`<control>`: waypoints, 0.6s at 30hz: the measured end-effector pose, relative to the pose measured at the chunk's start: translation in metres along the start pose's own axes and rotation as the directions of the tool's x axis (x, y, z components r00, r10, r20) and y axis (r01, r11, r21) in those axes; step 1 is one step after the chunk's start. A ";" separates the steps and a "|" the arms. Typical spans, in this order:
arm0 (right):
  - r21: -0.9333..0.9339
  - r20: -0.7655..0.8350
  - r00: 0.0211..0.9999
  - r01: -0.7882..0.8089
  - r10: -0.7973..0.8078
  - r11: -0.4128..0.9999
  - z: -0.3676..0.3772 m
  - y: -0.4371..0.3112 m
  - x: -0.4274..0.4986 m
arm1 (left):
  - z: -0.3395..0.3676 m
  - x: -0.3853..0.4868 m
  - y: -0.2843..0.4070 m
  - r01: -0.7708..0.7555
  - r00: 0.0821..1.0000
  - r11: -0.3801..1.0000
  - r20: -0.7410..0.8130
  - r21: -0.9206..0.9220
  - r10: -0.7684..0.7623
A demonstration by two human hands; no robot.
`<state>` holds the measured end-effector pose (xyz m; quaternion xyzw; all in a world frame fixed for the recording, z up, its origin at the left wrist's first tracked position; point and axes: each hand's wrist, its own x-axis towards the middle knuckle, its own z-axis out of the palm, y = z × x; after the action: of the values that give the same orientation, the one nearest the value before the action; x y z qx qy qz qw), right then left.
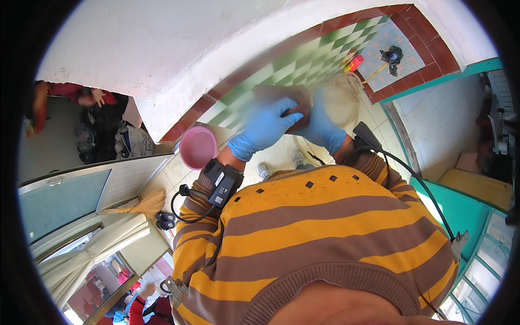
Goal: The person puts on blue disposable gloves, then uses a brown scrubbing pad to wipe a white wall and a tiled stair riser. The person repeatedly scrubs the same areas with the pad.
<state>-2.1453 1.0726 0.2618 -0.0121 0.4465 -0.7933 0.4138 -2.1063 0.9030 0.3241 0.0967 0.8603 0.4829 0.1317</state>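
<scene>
My left hand (271, 126), in a blue disposable glove, has its fingers closed over a brown piece of what looks like cloth (298, 97). The cloth is blurred and hangs in front of the green-and-white tiled wall (280, 67); whether it touches the tiles is unclear. Beside it, my right hand (325, 120) wears a matching glove and is smeared by motion. Its fingers point up along the cloth's right edge, and its grip cannot be made out. Below the hands, my shoes (264, 170) stand on the tiled floor.
A pink plastic basin (198, 148) sits on the floor at left. Coiled clear hose (351, 93) lies beyond my right hand. A red bottle (354, 63) and a black plastic bag (392, 55) are by the tiled recess. A straw broom (150, 203) and dark slippers (165, 220) lie lower left.
</scene>
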 end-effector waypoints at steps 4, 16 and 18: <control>0.366 0.020 1.000 0.013 -0.022 0.931 0.006 0.002 0.019 | -0.009 -0.003 0.003 0.101 0.989 0.934 -0.069 -0.342 -0.133; 0.477 0.025 0.992 -0.120 0.123 0.871 0.022 0.034 0.028 | -0.046 -0.039 -0.019 0.131 0.969 0.912 -0.246 0.389 -0.034; 0.532 -0.189 0.979 0.040 0.072 0.846 0.015 0.028 0.033 | -0.057 -0.051 -0.020 0.044 0.923 0.972 -0.382 0.232 0.050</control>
<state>-2.1432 1.0327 0.2396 0.1875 0.2485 -0.8795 0.3600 -2.0769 0.8320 0.3426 0.0163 0.9205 0.3868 -0.0528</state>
